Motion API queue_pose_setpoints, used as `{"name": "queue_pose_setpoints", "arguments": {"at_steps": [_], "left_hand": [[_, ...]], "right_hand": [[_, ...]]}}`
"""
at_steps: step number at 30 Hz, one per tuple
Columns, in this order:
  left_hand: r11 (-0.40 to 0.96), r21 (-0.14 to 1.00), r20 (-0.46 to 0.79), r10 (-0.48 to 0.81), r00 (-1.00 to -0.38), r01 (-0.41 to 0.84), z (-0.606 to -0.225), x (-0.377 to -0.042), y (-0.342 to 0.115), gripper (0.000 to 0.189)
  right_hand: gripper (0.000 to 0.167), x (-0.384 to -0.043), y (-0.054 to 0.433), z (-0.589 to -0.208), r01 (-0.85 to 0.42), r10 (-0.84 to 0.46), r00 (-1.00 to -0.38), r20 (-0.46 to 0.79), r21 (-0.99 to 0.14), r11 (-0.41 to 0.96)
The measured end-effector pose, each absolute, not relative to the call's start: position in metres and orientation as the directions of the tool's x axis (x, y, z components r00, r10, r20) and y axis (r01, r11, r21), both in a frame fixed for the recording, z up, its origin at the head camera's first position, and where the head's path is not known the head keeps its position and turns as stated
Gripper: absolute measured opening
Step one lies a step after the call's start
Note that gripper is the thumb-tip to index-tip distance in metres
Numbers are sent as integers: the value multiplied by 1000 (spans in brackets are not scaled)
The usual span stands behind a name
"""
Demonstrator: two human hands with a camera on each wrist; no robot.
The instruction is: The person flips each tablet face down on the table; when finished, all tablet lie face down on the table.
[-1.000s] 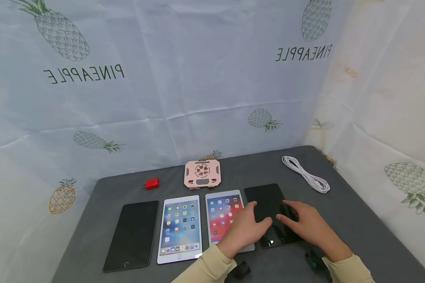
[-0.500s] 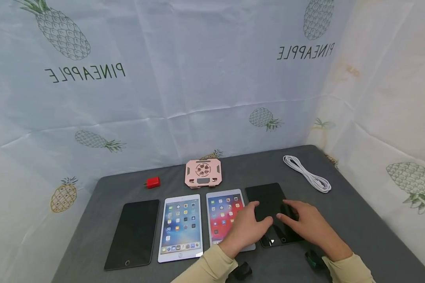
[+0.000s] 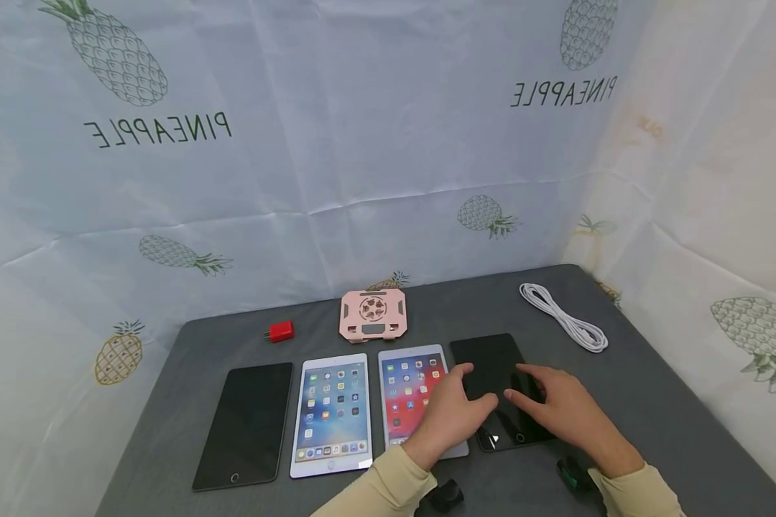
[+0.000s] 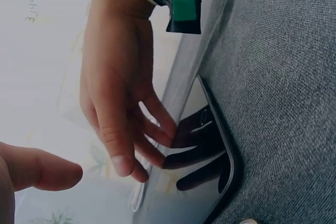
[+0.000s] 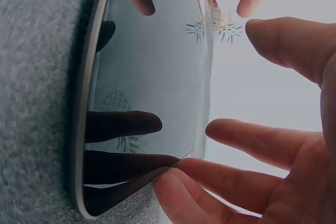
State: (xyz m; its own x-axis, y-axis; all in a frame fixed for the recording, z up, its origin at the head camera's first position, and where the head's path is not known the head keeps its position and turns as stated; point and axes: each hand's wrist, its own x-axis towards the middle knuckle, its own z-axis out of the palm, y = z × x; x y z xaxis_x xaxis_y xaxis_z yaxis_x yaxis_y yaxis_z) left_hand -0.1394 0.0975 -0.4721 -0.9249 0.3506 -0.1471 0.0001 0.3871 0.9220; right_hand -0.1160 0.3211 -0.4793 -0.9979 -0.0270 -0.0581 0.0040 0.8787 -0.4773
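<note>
A black tablet (image 3: pixel 488 353) with a dark, glossy screen lies flat at the right end of a row of tablets. My left hand (image 3: pixel 451 409) hovers over its left side, fingers relaxed, the forearm crossing a white tablet (image 3: pixel 409 391) with a lit red and blue screen. Over the right side is my right hand (image 3: pixel 559 403), thumb apart from the fingers. In the right wrist view, some right fingertips (image 5: pixel 168 187) are right at the tablet's edge, and its screen (image 5: pixel 147 66) mirrors the fingers. The left wrist view shows my right hand (image 4: pixel 113 93) with fingers pointing down by the screen.
Left of these lie another white tablet (image 3: pixel 332 413) with a lit blue screen and a second black tablet (image 3: pixel 246 424). Behind them are a red charger plug (image 3: pixel 281 331), a pink perforated stand (image 3: pixel 373 316) and a coiled white cable (image 3: pixel 564 318). Pineapple-printed cloth (image 3: pixel 336 143) walls the grey table.
The head view has tilted very slightly, so the tablets and other objects sit a little higher and further right in it. Both hands keep nearly the same pose over the black tablet.
</note>
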Motion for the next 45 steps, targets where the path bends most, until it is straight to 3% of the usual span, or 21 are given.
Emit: {"name": "queue_pose_setpoints", "arguments": {"at_steps": [11, 17, 31, 45], "left_hand": [[236, 971, -114, 317, -942, -38, -466, -139, 93, 70], [195, 976, -158, 304, -939, -101, -458, -140, 90, 74], [21, 969, -239, 330, -913, -247, -441, -155, 75, 81], [16, 980, -192, 369, -909, -200, -436, -161, 66, 78]], "right_hand": [[79, -117, 318, -480, 21, -14, -998, -68, -490, 871], [81, -118, 314, -479, 27, -8, -997, -71, -482, 876], [76, -118, 291, -474, 27, -43, -994, -100, -610, 792], [68, -125, 278, -475, 44, -73, -987, -140, -686, 726]]}}
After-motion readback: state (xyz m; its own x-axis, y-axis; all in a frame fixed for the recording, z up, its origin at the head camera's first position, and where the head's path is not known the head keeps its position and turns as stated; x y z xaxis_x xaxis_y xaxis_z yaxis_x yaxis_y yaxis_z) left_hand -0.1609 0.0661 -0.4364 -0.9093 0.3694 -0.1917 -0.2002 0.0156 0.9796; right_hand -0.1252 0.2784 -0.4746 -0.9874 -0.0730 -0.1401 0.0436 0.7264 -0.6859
